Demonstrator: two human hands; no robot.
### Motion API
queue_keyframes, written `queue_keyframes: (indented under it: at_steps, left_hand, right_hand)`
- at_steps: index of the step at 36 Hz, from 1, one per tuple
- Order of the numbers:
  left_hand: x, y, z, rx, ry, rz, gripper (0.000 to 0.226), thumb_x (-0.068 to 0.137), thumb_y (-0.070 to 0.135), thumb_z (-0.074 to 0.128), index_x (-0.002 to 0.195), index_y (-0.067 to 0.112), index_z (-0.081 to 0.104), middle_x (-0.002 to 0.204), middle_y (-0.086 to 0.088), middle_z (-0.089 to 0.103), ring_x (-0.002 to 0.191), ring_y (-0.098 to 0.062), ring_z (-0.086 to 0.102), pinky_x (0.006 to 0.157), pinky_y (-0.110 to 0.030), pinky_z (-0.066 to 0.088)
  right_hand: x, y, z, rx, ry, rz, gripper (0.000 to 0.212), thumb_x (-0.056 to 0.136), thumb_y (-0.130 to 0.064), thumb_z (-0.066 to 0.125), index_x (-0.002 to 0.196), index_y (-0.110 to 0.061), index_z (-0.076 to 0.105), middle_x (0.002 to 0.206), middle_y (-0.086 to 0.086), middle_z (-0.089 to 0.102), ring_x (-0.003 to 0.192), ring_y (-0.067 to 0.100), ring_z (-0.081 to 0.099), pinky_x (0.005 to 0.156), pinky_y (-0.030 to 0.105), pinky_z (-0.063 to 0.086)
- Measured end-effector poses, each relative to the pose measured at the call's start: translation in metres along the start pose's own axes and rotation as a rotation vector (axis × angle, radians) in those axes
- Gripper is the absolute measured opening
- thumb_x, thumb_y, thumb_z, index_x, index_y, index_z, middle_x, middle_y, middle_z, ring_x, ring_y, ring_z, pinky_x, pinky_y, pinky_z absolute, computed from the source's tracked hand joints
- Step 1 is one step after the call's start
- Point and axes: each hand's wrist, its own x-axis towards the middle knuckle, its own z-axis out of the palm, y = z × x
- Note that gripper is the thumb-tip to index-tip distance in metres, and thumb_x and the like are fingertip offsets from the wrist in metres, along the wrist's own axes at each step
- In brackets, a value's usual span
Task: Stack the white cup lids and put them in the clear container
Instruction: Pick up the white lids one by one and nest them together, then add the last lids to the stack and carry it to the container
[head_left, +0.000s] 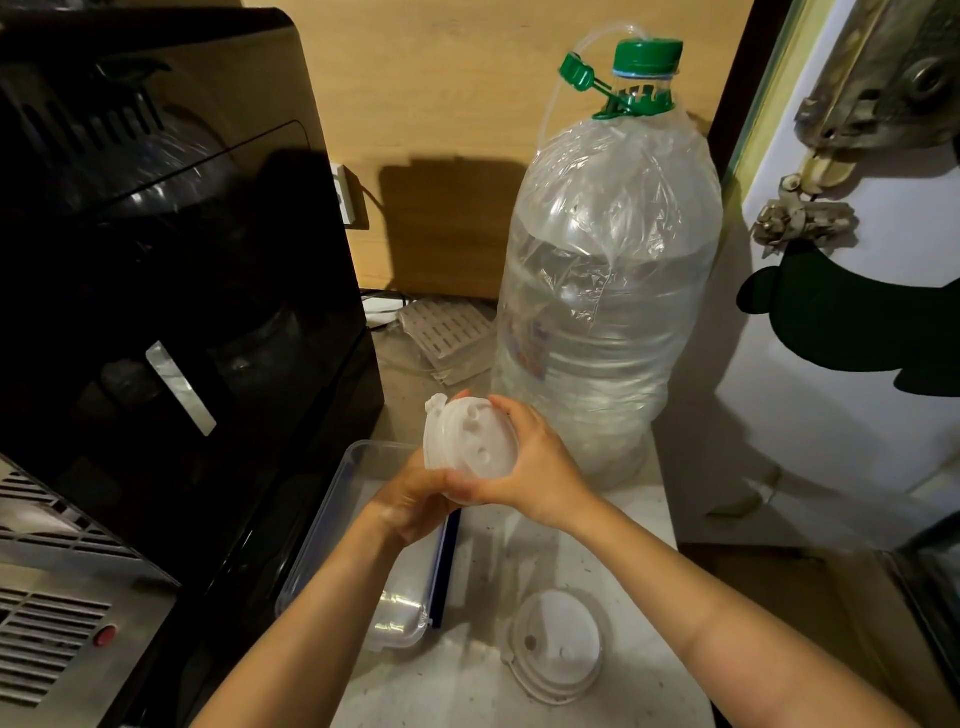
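Two hands grip one small stack of white lids (470, 449), held up on edge over the far end of the clear container (358, 457). Left hand (415, 501) cups it from below, right hand (540, 467) clamps the rim w/ fingers over the top. Looks like the stacking step, lids being squared up. More loose lids (558, 642) lie on the worktop (639, 525), just right of the container. Some lids (395, 618) already sit at the container's near end. Next, prob: nest the loose ones onto the stack, then lower it into the container, keeping rims aligned.
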Motion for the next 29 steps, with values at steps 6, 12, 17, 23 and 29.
queue_keyframes:
  at_steps: [6, 12, 17, 23, 29]
  left_hand:
    - [0.000, 0.000, 0.002, 0.034, 0.008, -0.009, 0.088, 0.037, 0.032, 0.092, 0.113, 0.022, 0.050, 0.092, 0.000, 0.073, 0.089, -0.017, 0.069, 0.068, -0.027, 0.058]
    - [0.000, -0.005, 0.002, 0.077, 0.030, 0.001, 0.065, 0.052, 0.015, 0.074, 0.113, 0.018, 0.052, 0.099, -0.011, 0.062, 0.090, -0.018, 0.067, 0.072, -0.028, 0.058]
    - [0.000, -0.013, -0.002, 0.053, 0.052, -0.020, 0.065, 0.053, 0.015, 0.069, 0.115, 0.011, 0.049, 0.097, -0.013, 0.062, 0.087, -0.019, 0.068, 0.071, -0.029, 0.059]
    - [0.000, -0.016, -0.002, 0.032, 0.023, -0.053, 0.081, 0.042, 0.030, 0.088, 0.112, 0.017, 0.051, 0.094, -0.008, 0.067, 0.088, -0.021, 0.066, 0.071, -0.029, 0.059]
    - [-0.003, -0.013, -0.001, 0.062, 0.028, -0.087, 0.086, 0.037, 0.039, 0.089, 0.111, 0.017, 0.051, 0.099, -0.011, 0.059, 0.091, -0.021, 0.063, 0.073, -0.030, 0.057]
  right_hand:
    - [-0.001, 0.001, 0.004, -0.021, -0.005, 0.003, 0.094, 0.051, -0.030, 0.086, 0.130, -0.020, 0.036, 0.131, 0.002, 0.042, 0.113, 0.015, 0.043, 0.085, 0.023, 0.035]
    - [-0.003, 0.007, 0.008, -0.031, -0.037, 0.037, 0.091, 0.053, -0.032, 0.084, 0.129, -0.020, 0.034, 0.131, 0.003, 0.041, 0.116, 0.019, 0.043, 0.088, 0.026, 0.038]
    - [-0.002, 0.012, 0.010, -0.040, -0.089, 0.068, 0.096, 0.055, -0.037, 0.082, 0.133, -0.020, 0.028, 0.135, 0.001, 0.036, 0.112, 0.012, 0.039, 0.086, 0.024, 0.034]
    - [-0.003, 0.013, 0.005, -0.056, -0.132, 0.061, 0.094, 0.058, -0.039, 0.081, 0.133, -0.023, 0.027, 0.128, -0.005, 0.035, 0.114, 0.011, 0.035, 0.088, 0.023, 0.029]
    - [-0.006, 0.017, -0.010, -0.124, -0.209, 0.055, 0.111, 0.056, -0.048, 0.079, 0.141, -0.029, 0.010, 0.149, 0.001, 0.023, 0.135, 0.019, 0.025, 0.107, 0.036, 0.029]
